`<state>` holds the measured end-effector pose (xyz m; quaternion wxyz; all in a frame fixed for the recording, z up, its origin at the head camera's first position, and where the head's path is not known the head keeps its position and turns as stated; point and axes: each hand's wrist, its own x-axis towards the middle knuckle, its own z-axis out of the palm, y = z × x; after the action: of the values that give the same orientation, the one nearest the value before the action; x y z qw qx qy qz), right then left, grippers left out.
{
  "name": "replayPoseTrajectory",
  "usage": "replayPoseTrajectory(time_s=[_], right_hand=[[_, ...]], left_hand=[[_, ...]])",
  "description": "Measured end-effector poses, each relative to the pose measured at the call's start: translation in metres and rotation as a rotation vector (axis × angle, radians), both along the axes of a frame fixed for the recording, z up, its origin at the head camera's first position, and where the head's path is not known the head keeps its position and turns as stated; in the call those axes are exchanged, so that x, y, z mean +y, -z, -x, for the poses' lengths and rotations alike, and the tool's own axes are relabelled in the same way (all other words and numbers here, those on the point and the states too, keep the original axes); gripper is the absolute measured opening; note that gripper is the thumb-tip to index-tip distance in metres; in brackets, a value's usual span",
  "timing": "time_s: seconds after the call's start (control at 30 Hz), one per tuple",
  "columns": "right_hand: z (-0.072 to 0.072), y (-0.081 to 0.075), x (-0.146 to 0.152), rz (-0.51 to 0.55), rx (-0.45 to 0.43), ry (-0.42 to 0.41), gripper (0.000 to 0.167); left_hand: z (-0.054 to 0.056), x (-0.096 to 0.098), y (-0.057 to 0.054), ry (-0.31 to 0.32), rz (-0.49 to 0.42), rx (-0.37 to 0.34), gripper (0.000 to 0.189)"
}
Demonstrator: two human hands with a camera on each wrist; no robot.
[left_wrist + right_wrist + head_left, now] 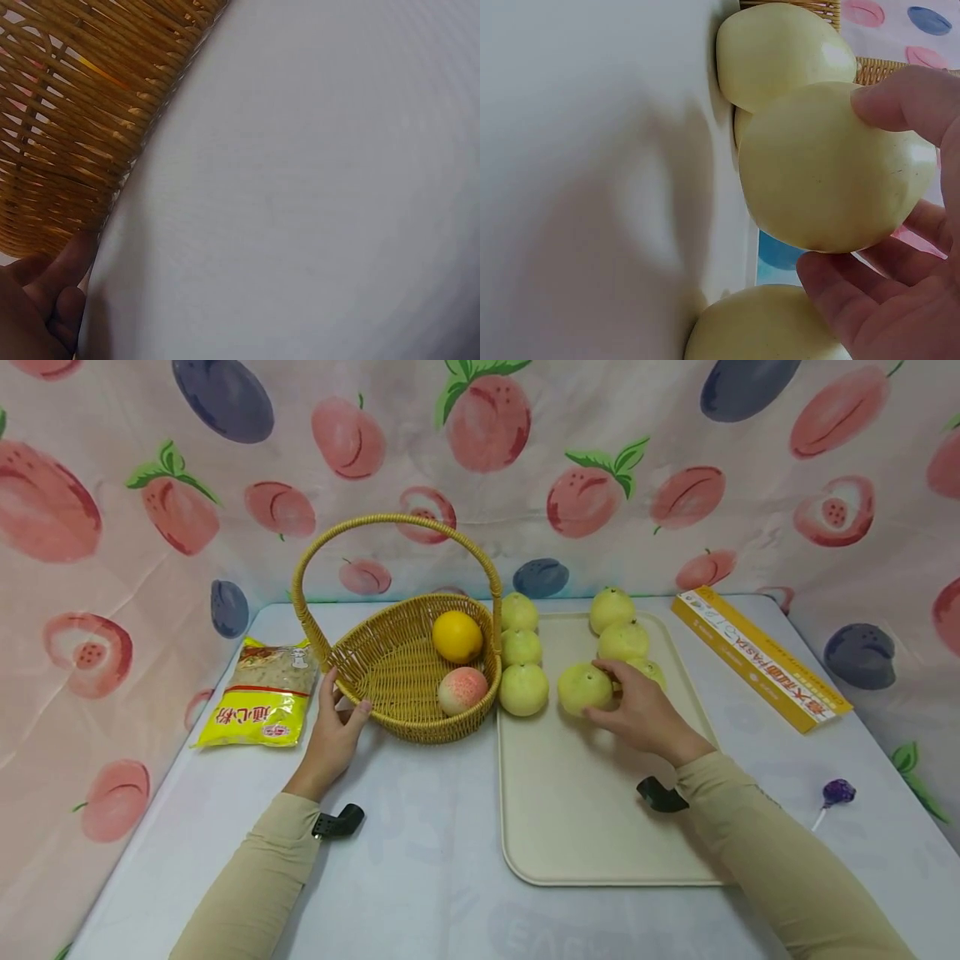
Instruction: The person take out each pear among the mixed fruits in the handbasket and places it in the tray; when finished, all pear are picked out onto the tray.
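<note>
In the head view, my right hand (637, 710) holds a pale yellow-green round fruit (585, 688) over the cream tray (600, 827), thumb on the near side. The right wrist view shows this fruit (829, 169) between thumb and fingers, away from the tray surface. My left hand (333, 739) grips the near left rim of a wicker basket (390, 685) with a tall arched handle. From the left wrist, its fingers (71, 259) lie against the woven wall (97, 97). Inside the basket are an orange (457, 637) and a pink-and-cream peach (462, 691).
Several similar fruits stand in a left column (523, 690) beside the basket and a right column (622, 642) behind my right hand. A yellow noodle bag (262, 693) lies left, an orange pasta box (761, 658) right, and a purple lollipop (837, 792) near the right edge.
</note>
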<state>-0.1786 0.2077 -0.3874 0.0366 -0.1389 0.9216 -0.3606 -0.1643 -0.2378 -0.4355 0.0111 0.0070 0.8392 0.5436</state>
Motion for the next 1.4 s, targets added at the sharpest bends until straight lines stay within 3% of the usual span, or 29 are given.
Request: replayPoseTrajectory(time_s=[0.33,1.0,1.4], right_hand=[[0.005,0.003,-0.001,0.006,-0.010,0.021,0.073],[0.011,0.015,-0.008,-0.032,0.002,-0.007,0.069],[0.012,0.014,-0.011,-0.043,0.001,-0.030,0.070]], left_hand=[[0.001,-0.001,0.003,-0.006,-0.003,0.000,0.078],[0.000,0.000,0.004,-0.016,0.023,0.033,0.078],[-0.001,-0.001,0.004,-0.014,0.016,0.032,0.077]])
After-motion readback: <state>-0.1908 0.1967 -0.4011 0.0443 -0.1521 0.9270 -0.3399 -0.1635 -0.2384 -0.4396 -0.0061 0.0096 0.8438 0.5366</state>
